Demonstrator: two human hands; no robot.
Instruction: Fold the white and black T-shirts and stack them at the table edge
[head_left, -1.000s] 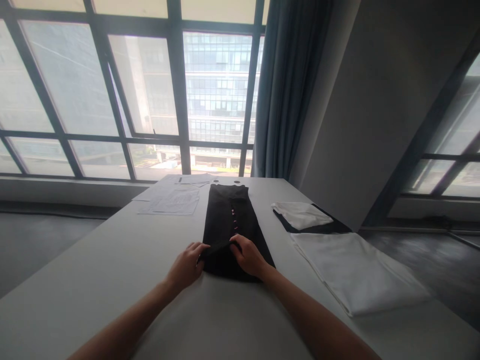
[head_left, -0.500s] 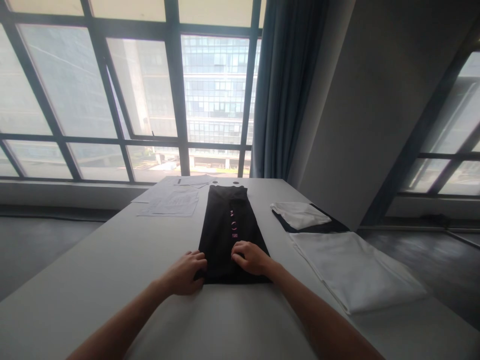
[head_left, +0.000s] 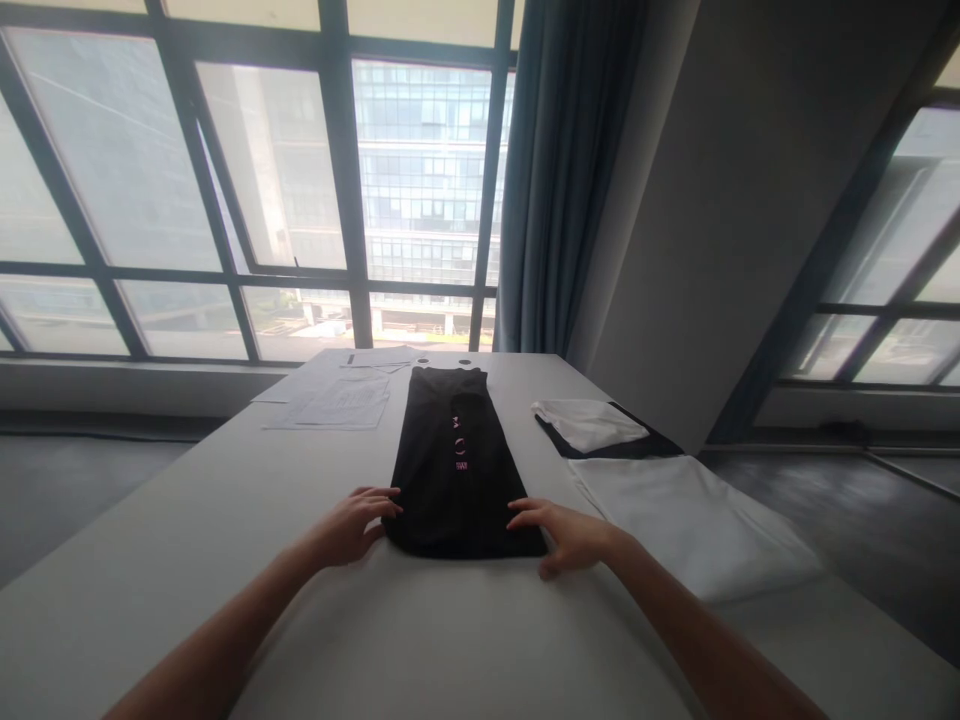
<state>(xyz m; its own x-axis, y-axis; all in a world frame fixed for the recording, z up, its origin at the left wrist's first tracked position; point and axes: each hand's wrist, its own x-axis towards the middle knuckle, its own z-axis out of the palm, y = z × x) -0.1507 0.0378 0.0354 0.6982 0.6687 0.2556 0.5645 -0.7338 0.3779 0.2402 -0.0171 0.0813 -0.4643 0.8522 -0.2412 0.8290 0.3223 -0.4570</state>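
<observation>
A folded black garment [head_left: 459, 510] with a small pink print lies lengthwise on the white table [head_left: 450, 640], its narrow folded shape running away from me. At its near left corner is my left hand [head_left: 351, 525], the fingertips on the cloth edge and the thumb apart from them. My right hand [head_left: 566, 532] is at the near right corner. Its fingers stretch over the garment's edge while the thumb points down beside it. Neither hand has cloth closed in its fingers.
Sheets of paper [head_left: 330, 405] lie at the far left of the table. To the right are a large folded white cloth [head_left: 697, 525] and a smaller white cloth [head_left: 589, 424] on top of a dark one [head_left: 660, 445]. Windows and a blue curtain [head_left: 562, 180] stand behind.
My right hand has moved from the garment's middle to its near right corner, and its fingers have opened. My left hand's fingers have straightened at the left edge. The view has shifted slightly.
</observation>
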